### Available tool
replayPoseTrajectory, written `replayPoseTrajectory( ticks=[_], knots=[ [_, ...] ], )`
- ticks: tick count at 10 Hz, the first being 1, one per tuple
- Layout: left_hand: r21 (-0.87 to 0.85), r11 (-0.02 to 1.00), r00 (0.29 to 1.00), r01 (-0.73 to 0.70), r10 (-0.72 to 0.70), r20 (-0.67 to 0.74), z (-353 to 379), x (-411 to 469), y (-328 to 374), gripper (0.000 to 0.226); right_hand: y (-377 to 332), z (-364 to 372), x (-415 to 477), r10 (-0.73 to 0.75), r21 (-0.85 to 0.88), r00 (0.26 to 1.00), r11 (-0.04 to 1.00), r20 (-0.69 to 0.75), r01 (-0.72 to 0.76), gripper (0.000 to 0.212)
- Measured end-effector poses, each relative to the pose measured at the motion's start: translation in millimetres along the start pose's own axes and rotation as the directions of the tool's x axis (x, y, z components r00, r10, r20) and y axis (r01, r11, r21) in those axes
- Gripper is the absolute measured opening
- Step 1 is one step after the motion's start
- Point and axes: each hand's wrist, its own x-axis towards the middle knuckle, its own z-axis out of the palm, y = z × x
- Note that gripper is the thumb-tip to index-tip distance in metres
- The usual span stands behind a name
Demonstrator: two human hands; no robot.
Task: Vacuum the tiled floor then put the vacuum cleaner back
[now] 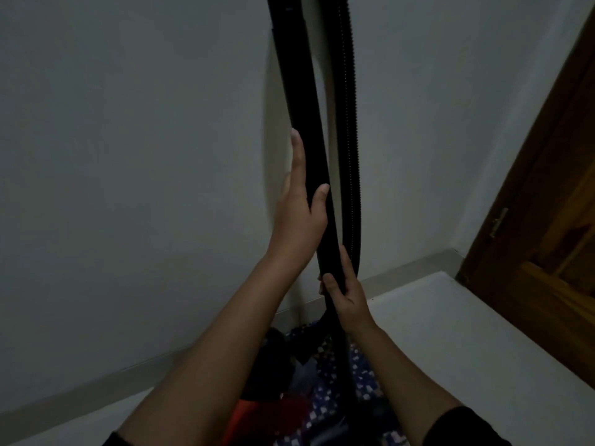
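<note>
A black vacuum tube (294, 78) stands nearly upright against the white wall, running out of the top of the view. Beside it on the right hangs the black ribbed hose (349, 123). My left hand (299, 214) holds the tube at mid height, fingers stretched up along its left side and thumb across its front. Lower down, my right hand (346, 294) is wrapped around the tube's bottom part. The vacuum's body (273, 410), black with an orange-red part, sits dimly on the floor between my forearms, partly hidden.
White tiled floor (450, 333) spreads to the right, with a pale skirting board along the wall. A brown wooden door (553, 226) with a brass hinge stands at the right edge. A purple patterned cloth (357, 381) lies under the vacuum.
</note>
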Motion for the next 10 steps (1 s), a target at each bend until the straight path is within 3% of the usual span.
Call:
replayPoseTrajectory(
  ticks=[3,5,8,9,10],
  knots=[
    [0.082,0.995,0.998,-0.051,0.047,0.052,-9.7,-6.3,-18.8,0.076,2.8,19.1,-14.2,0.089,0.050,0.996,0.995,0.023,-0.090,0.054],
    [0.049,0.998,0.999,-0.047,0.047,-0.010,-2.0,-7.5,-27.0,0.071,6.4,18.4,-13.1,0.089,0.005,0.995,0.996,0.048,-0.090,0.056],
    [0.016,0.999,0.999,-0.044,0.044,0.017,-3.8,-11.0,-32.0,0.068,-9.7,15.6,-21.9,0.076,0.043,0.996,0.996,-0.035,-0.075,0.060],
    [0.033,0.999,0.999,-0.025,0.024,0.033,-6.2,-14.8,-30.0,0.068,-10.8,10.8,-21.9,0.130,-0.002,0.991,0.991,-0.019,-0.131,0.055],
    [0.120,0.993,1.000,-0.016,0.014,0.017,-10.7,-22.8,-30.8,0.065,-16.8,1.6,-20.7,0.201,-0.162,0.980,0.967,0.010,-0.197,0.056]
  ],
)
